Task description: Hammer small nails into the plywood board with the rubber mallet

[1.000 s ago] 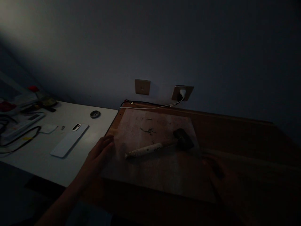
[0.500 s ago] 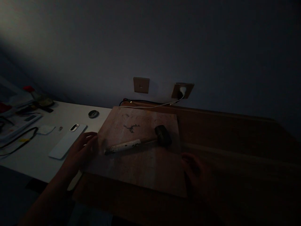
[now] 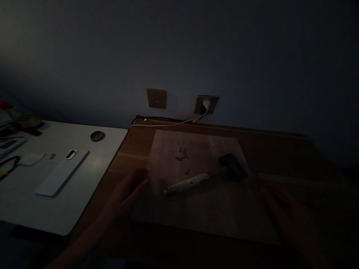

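Our left hand (image 3: 130,186) is at the left edge of the flat, pale reddish-brown wooden board (image 3: 196,213), fingers half curled and thumb apart; we cannot tell whether it pinches the edge. Our right hand (image 3: 283,205) is by the opposite edge, too dark for us to read its grip. The board lies on the brown wooden desk (image 3: 129,149), between our hands.

On it, the mallet with a black head and whitish wrapped handle (image 3: 200,179) rests slantwise, unheld. If we tilt or jerk the board, we judge the mallet could slide or swing into the small, thin metal pieces (image 3: 184,155) loosely scattered beyond its handle, and they could roll off. The dimness makes a lost piece hard for us to find.

Just past the board's far edge, a thin white cable (image 3: 168,125) runs to a white plug (image 3: 206,104) in the wall, and could snag if we push that way. To our left, the white tabletop (image 3: 103,160) bears a flat whitish phone (image 3: 60,175) and a dark ring-shaped roll (image 3: 97,136).
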Motion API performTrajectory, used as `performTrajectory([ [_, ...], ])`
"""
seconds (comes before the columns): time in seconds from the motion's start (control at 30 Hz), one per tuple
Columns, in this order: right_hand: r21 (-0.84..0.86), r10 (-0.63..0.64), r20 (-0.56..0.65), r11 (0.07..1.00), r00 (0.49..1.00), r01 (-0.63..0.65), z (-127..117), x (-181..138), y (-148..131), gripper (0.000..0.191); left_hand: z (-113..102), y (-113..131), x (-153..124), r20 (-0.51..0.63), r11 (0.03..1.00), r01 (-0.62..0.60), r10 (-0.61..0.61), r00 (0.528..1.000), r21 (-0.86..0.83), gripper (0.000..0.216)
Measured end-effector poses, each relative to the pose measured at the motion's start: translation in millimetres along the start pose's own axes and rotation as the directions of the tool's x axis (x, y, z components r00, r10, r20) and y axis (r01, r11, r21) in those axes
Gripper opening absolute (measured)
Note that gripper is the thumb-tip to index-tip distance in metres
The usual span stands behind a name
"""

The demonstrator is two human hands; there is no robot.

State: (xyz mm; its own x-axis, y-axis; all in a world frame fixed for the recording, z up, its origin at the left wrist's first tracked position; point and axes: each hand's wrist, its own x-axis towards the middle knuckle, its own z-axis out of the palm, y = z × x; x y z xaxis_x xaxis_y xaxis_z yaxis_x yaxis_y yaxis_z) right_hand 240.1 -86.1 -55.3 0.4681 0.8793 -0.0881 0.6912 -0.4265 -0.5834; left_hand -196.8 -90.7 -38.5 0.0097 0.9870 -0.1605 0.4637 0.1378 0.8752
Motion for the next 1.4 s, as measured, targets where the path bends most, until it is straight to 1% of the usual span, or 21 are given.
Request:
performTrajectory([
  [0.13, -0.051, 0.031, -0.028, 0.998, 0.999, -0.033, -20.3, -3.2, 23.5, 0.052, 20.2, 2.1, -6.3, 0.066, 0.995, -0.079, 0.075, 0.995, 0.059, 0.044],
  [0.2, -0.074, -0.004, -0.066, 0.997, 0.998, -0.001, -27.6, -8.0, 26.4, 0.050, 23.4, -4.7, -3.2, 0.065, 0.967, -0.152, 0.142, 0.988, 0.206, 0.042],
  [0.27, -0.122, -0.062, -0.115, 0.991, 0.991, 0.047, -32.0, -14.3, 24.4, 0.047, 26.9, -10.7, 3.1, 0.063, 0.893, -0.262, 0.257, 0.964, 0.366, 0.039],
  [0.33, -0.120, -0.059, -0.170, 0.992, 0.984, 0.038, -31.0, -22.3, 20.4, 0.041, 35.3, -10.2, 10.3, 0.120, 0.792, -0.401, 0.392, 0.912, 0.460, 0.038],
  [0.4, -0.012, 0.027, -0.188, 1.000, 0.982, -0.029, -23.0, -32.5, 14.9, 0.036, 50.3, -1.3, 17.3, 0.262, 0.673, -0.556, 0.495, 0.829, 0.488, 0.041],
  [0.47, 0.161, 0.091, -0.119, 0.984, 0.989, -0.071, -9.0, -44.3, 6.5, 0.038, 69.3, 13.1, 24.8, 0.425, 0.546, -0.674, 0.523, 0.739, 0.499, 0.046],
  [0.5, 0.244, 0.053, -0.023, 0.969, 0.998, -0.046, -1.0, -50.3, 0.7, 0.040, 78.8, 20.7, 28.7, 0.490, 0.495, -0.705, 0.507, 0.709, 0.507, 0.046],
  [0.53, 0.323, 0.003, 0.034, 0.946, 0.999, -0.014, 6.9, -55.8, -6.1, 0.041, 87.6, 27.8, 32.5, 0.533, 0.470, -0.715, 0.476, 0.699, 0.518, 0.043],
  [0.6, 0.414, -0.066, 0.214, 0.910, 0.975, -0.029, 20.6, -64.7, -20.9, 0.047, 101.2, 39.5, 37.8, 0.576, 0.499, -0.697, 0.401, 0.712, 0.515, 0.035],
  [0.67, 0.434, -0.075, 0.348, 0.896, 0.934, -0.090, 29.9, -69.8, -32.6, 0.055, 108.9, 48.9, 36.9, 0.579, 0.613, -0.646, 0.347, 0.738, 0.455, 0.031],
  [0.7, 0.439, -0.056, 0.363, 0.891, 0.930, -0.117, 33.1, -71.2, -35.9, 0.056, 110.9, 53.6, 33.5, 0.569, 0.680, -0.611, 0.336, 0.750, 0.405, 0.029],
  [0.77, 0.458, 0.006, 0.304, 0.876, 0.953, -0.152, 37.4, -72.1, -36.9, 0.054, 112.4, 64.9, 21.6, 0.552, 0.794, -0.547, 0.340, 0.761, 0.265, 0.024],
  [0.8, 0.467, 0.036, 0.257, 0.870, 0.966, -0.157, 38.8, -72.2, -35.2, 0.051, 112.3, 71.6, 14.5, 0.562, 0.827, -0.532, 0.356, 0.746, 0.183, 0.022],
  [0.87, 0.500, 0.063, 0.221, 0.850, 0.973, -0.169, 40.8, -72.8, -30.0, 0.046, 111.7, 85.2, 1.7, 0.634, 0.841, -0.541, 0.414, 0.653, 0.008, 0.026],
  [0.93, 0.569, 0.058, 0.277, 0.794, 0.959, -0.213, 41.7, -74.9, -25.1, 0.043, 111.1, 94.5, -4.3, 0.687, 0.809, -0.578, 0.477, 0.548, -0.101, 0.035],
  [0.97, 0.608, 0.060, 0.305, 0.756, 0.950, -0.243, 41.8, -76.5, -23.4, 0.041, 110.9, 96.1, -4.0, 0.695, 0.794, -0.598, 0.493, 0.522, -0.114, 0.036],
  [1.03, 0.672, 0.086, 0.334, 0.677, 0.938, -0.302, 41.4, -79.7, -21.7, 0.038, 110.3, 92.1, 3.1, 0.676, 0.782, -0.618, 0.500, 0.541, -0.083, 0.032],
  [1.13, 0.710, 0.147, 0.329, 0.612, 0.933, -0.347, 39.5, -81.0, -23.7, 0.040, 106.7, 73.6, 25.4, 0.587, 0.770, -0.636, 0.493, 0.642, 0.049, 0.025],
  [1.2, 0.746, 0.165, 0.373, 0.532, 0.913, -0.401, 37.0, -78.3, -27.1, 0.039, 101.4, 60.0, 43.9, 0.509, 0.724, -0.666, 0.511, 0.692, 0.178, 0.024],
  [1.33, 0.798, 0.093, 0.522, 0.297, 0.848, -0.524, 31.8, -69.8, -32.3, 0.032, 87.1, 43.8, 79.9, 0.419, 0.607, -0.672, 0.526, 0.740, 0.424, 0.023],
  [1.4, 0.797, 0.053, 0.545, 0.276, 0.837, -0.537, 30.4, -67.9, -32.8, 0.030, 82.7, 41.9, 94.6, 0.396, 0.571, -0.665, 0.536, 0.746, 0.481, 0.022],
])
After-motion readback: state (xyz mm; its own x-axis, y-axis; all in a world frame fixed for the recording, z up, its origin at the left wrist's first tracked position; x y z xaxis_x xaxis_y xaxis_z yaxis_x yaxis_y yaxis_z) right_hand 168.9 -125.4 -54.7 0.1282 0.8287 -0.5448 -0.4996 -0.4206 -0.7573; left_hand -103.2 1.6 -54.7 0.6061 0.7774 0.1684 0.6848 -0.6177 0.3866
